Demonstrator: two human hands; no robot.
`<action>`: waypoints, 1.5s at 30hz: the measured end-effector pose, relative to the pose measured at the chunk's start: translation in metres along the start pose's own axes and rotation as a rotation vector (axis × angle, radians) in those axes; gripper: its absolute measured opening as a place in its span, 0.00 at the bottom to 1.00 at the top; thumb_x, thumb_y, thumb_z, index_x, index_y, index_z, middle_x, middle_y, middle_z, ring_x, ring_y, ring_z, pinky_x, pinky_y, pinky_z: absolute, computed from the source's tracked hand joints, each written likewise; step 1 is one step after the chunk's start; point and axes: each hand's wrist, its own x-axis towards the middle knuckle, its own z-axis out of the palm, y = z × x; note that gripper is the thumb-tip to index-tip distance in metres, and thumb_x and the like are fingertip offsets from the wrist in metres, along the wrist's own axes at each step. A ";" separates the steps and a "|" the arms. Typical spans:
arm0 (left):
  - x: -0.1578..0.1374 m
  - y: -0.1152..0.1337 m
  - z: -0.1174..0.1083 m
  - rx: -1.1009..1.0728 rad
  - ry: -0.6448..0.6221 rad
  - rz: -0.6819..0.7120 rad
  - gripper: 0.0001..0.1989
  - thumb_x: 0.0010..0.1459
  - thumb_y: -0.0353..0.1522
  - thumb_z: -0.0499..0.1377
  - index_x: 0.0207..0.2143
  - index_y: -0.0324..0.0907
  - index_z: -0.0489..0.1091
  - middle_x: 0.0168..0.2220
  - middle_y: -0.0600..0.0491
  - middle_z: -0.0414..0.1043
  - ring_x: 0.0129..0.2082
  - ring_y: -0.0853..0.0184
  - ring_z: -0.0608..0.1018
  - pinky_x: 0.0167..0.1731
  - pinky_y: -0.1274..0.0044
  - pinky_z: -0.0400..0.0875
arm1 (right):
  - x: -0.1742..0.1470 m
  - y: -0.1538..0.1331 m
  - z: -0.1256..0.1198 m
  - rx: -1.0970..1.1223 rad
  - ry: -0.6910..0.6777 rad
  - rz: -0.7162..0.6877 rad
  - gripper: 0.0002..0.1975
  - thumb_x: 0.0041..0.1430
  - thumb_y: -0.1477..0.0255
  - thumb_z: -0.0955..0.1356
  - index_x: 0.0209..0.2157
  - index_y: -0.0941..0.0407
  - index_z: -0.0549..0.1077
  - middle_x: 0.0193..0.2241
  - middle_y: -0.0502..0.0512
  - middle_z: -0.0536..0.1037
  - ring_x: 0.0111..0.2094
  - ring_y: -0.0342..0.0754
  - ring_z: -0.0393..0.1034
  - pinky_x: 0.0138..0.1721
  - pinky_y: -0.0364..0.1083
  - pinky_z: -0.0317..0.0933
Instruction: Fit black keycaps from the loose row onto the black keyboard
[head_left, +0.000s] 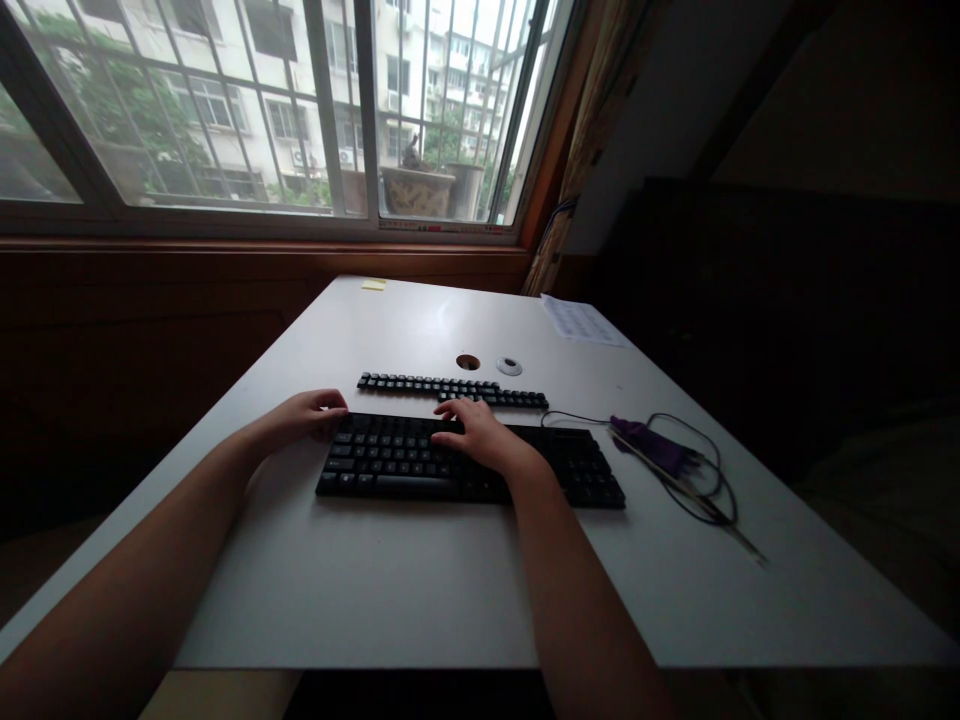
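Observation:
A black keyboard (405, 487) lies flat on the white table in front of me. Its top left corner is at the fingertips of my left hand (315, 410), which is curled and closed against that corner. Over the keyboard's upper middle is my right hand (476, 432), palm down, thumb and fingers apart. Its fingertips reach near the rows of loose black keycaps (420, 384) lined up just behind the keyboard. The upper strip of the keyboard looks dark, without clear keys. My right hand and forearm hide part of the keys.
Right of the keyboard lie a purple cloth pouch (652, 445), a thin stick (739, 540) and a coiled black cable (720, 480). Behind the keycaps are a round table hole (468, 362) and its grey cover (509, 366). Paper (581, 320) and a yellow note (373, 285) lie farther back.

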 end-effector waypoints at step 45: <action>0.001 0.000 0.000 0.007 0.006 0.002 0.20 0.54 0.50 0.65 0.36 0.43 0.74 0.24 0.54 0.72 0.25 0.64 0.76 0.25 0.74 0.69 | 0.000 0.006 -0.001 0.076 -0.069 -0.012 0.20 0.68 0.68 0.73 0.59 0.50 0.72 0.53 0.59 0.75 0.57 0.57 0.66 0.63 0.58 0.60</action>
